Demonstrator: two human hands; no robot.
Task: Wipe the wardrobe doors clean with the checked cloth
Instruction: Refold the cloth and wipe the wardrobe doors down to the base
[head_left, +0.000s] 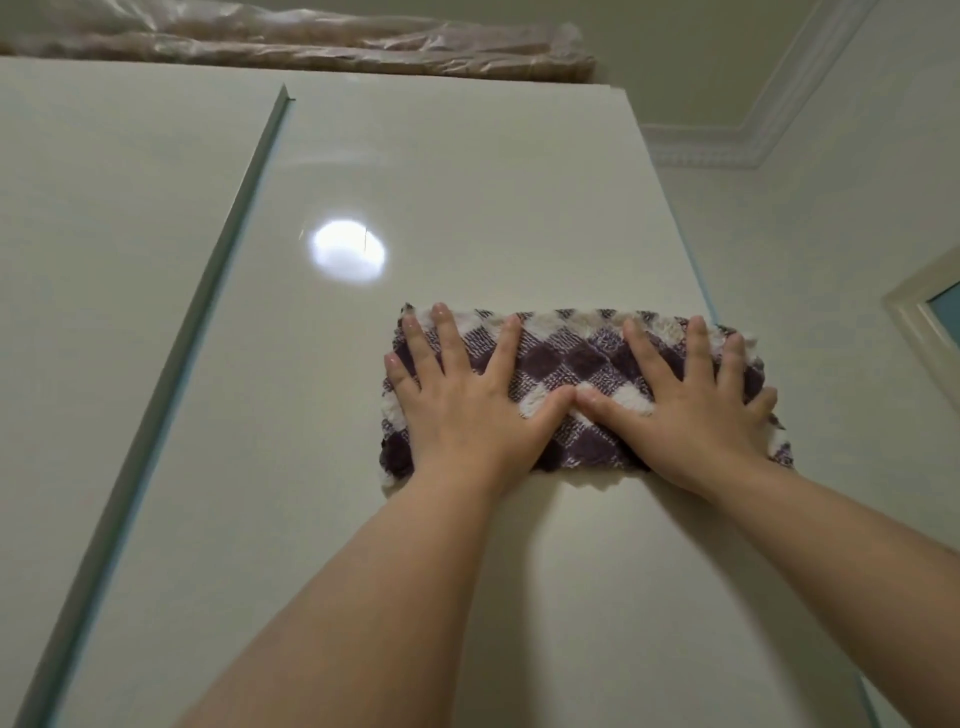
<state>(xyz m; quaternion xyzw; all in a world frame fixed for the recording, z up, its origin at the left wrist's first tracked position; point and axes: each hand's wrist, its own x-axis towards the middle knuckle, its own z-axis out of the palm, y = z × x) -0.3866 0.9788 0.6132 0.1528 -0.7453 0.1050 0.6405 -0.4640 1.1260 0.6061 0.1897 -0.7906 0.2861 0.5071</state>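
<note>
Both hands are flat against the right-hand wardrobe door, a glossy pale panel seen from below. The checked cloth, purple and white, folded into a wide band, lies pressed to this door near its right edge, roughly midway up the visible panel; its right end reaches to or slightly past that edge.

The left hand covers the left part of the cloth, palm down, fingers spread wide and extended toward the top of the door. The right hand covers the right part, palm down, fingers likewise spread. Neither hand pinches the fabric; both press it flat. The two thumbs meet, tips touching, at the centre of the cloth. Both forearms are bare.

A grey vertical strip separates this door from the left-hand door. A round light reflection shows on the right-hand door, above and left of the cloth, well apart from it. On the wardrobe top rests a bundle wrapped in clear plastic. Ceiling cornice runs at upper right.
</note>
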